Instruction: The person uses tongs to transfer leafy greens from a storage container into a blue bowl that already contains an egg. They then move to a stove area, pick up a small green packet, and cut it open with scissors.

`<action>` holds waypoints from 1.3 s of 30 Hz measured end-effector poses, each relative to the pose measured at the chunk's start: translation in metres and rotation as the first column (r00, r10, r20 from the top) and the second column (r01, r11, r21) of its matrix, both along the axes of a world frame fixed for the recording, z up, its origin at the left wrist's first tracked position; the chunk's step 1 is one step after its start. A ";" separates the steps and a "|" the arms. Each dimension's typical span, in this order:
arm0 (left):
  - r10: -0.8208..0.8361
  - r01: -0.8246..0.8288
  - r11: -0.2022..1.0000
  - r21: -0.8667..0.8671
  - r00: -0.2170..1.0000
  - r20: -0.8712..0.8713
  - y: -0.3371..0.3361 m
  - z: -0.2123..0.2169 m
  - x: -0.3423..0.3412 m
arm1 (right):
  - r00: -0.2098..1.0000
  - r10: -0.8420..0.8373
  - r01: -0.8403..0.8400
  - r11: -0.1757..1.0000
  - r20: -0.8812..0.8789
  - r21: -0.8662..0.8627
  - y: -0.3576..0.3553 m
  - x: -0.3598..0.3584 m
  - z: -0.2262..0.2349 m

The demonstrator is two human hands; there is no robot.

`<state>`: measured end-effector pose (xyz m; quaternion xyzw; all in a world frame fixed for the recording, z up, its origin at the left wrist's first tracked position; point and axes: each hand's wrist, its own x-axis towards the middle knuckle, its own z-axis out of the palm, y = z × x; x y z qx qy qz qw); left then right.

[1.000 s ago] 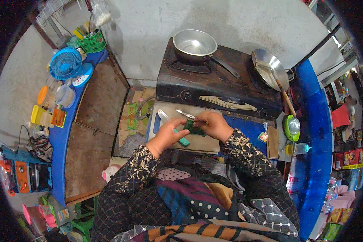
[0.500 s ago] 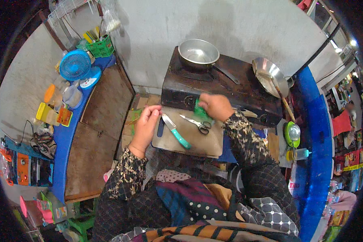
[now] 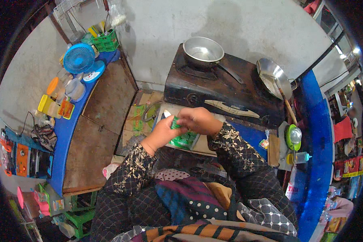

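Both hands are together over the pale cutting board point(image 3: 165, 108). A green plastic packet point(image 3: 183, 141) hangs between and below them. My left hand point(image 3: 162, 136) is closed on the packet's left side, its thumb along the top. From the right, my right hand point(image 3: 202, 121) closes on the packet's upper part, its fingertips slightly blurred and touching the left hand. A knife's blade tip point(image 3: 167, 113) shows just above my left hand; its handle is hidden. The scissors cannot be seen behind the hands and packet.
Beyond the board stands a dark two-burner stove point(image 3: 177, 86) with a grey saucepan point(image 3: 203, 50) and a wok point(image 3: 270, 74) holding a wooden-handled utensil. At left, a blue-edged counter point(image 3: 68, 149) carries containers and a blue fan point(image 3: 79, 58). A squeeze bottle point(image 3: 302, 157) lies at right.
My right hand has come down and left with the green packet. My left hand has moved right and closed on it. Hands and packet now cover the scissors and most of the knife.
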<state>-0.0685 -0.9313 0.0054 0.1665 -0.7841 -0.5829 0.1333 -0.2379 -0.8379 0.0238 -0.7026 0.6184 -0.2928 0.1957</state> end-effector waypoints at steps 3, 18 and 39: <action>0.043 -0.039 0.962 0.271 0.999 -0.007 -0.008 -0.018 0.005 | 0.640 -0.257 0.215 0.965 0.725 0.152 0.003 -0.018 -0.029; 0.352 -0.248 0.831 0.497 0.927 -0.127 -0.010 -0.052 -0.002 | 0.749 -0.564 0.641 0.750 -0.349 0.164 0.047 -0.040 -0.149; 0.340 -0.302 0.912 0.279 0.935 -0.100 -0.039 -0.053 -0.005 | 0.539 -0.496 -0.113 0.759 0.681 0.642 0.112 -0.030 -0.042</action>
